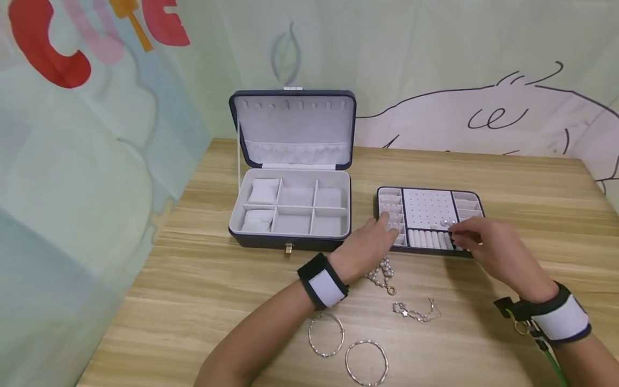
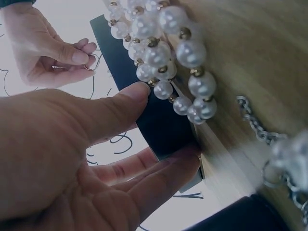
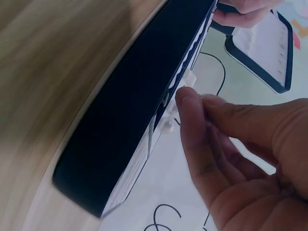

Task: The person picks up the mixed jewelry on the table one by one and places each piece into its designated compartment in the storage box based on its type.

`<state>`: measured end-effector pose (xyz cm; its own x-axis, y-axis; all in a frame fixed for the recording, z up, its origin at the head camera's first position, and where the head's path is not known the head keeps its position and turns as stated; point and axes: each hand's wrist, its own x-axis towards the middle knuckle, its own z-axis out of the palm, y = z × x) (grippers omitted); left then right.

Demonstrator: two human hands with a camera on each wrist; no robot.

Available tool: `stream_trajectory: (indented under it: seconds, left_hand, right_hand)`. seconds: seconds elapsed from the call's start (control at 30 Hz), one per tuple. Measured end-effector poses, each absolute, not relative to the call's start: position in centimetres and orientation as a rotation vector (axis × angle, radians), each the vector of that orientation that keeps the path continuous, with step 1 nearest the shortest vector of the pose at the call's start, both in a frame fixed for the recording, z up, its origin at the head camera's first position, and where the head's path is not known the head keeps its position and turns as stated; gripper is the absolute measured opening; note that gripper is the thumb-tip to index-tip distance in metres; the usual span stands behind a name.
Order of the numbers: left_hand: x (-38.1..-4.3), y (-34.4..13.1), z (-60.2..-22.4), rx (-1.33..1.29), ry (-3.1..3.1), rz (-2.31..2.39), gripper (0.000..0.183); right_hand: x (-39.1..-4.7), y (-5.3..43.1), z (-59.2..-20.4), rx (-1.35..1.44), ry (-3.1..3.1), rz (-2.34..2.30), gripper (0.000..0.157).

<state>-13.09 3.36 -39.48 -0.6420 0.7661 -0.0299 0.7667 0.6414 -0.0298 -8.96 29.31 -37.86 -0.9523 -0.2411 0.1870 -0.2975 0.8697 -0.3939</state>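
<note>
The navy jewelry tray has white slots, a dotted earring panel and a row of ring rolls. My left hand grips its near left corner, with the thumb on the dark side wall. Over the right end of the ring rolls, my right hand pinches a thin silver ring between thumb and fingertips. The fingers mostly hide that ring in the right wrist view. Small round earrings sit on the dotted panel close to these fingertips. A pearl bracelet lies against the tray's near side.
An open navy jewelry box stands left of the tray, two white cushions in its left compartments. Toward me lie a silver chain bracelet and two bangles. A printed cloth hangs behind the wooden table.
</note>
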Motion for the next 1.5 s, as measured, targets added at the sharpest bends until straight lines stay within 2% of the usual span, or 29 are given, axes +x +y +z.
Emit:
stream_trajectory:
  seconds: [0.67, 1.5]
  left_hand:
    - [-13.5, 3.5, -39.2, 1.318, 2.831, -0.074, 0.028]
    - [-12.9, 3.3, -39.6, 1.345, 2.86, -0.092, 0.025]
  right_hand:
    - [-10.1, 28.2, -38.1, 0.258, -2.993, 0.643, 0.009]
    - [-9.9, 28.0, -38.9, 0.303, -2.96, 0.591, 0.004]
